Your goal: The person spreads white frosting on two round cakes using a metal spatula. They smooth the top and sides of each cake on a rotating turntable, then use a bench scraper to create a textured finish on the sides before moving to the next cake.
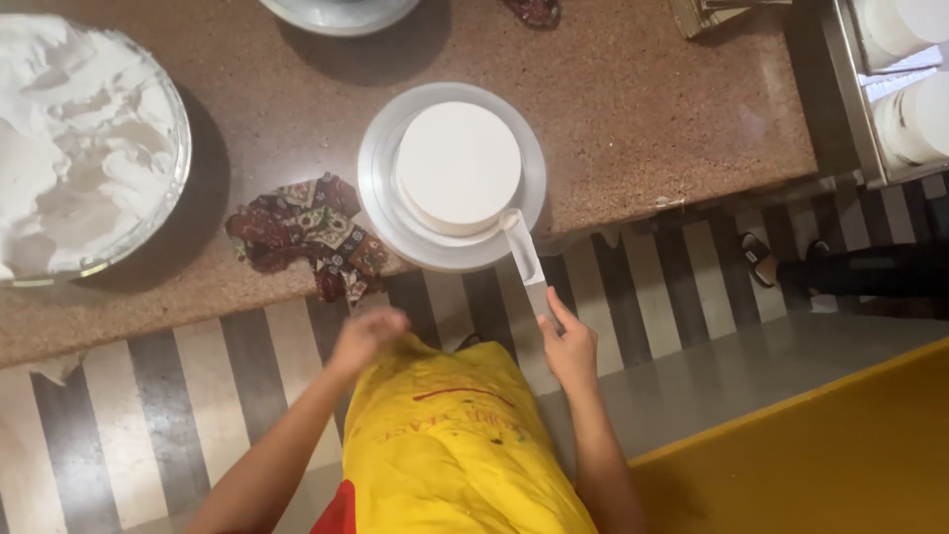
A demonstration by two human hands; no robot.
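Observation:
A round white iced cake (458, 166) stands on a silver turntable (381, 198) at the front edge of a brown stone counter (633, 109). My right hand (570, 346) grips the handle of a long flat spatula (522, 249), whose cream-coated blade touches the cake's lower right side. My left hand (366, 336) hovers blurred below the counter edge, near a patterned cloth (306, 232), with nothing visible in it. Whether its fingers are apart is unclear.
A large metal bowl of white cream (79, 148) fills the counter's left. Another bowl's rim (341, 14) shows at the top. A rack with white cakes (905, 79) stands at right. Another person's sandalled foot (759, 259) rests on the striped floor.

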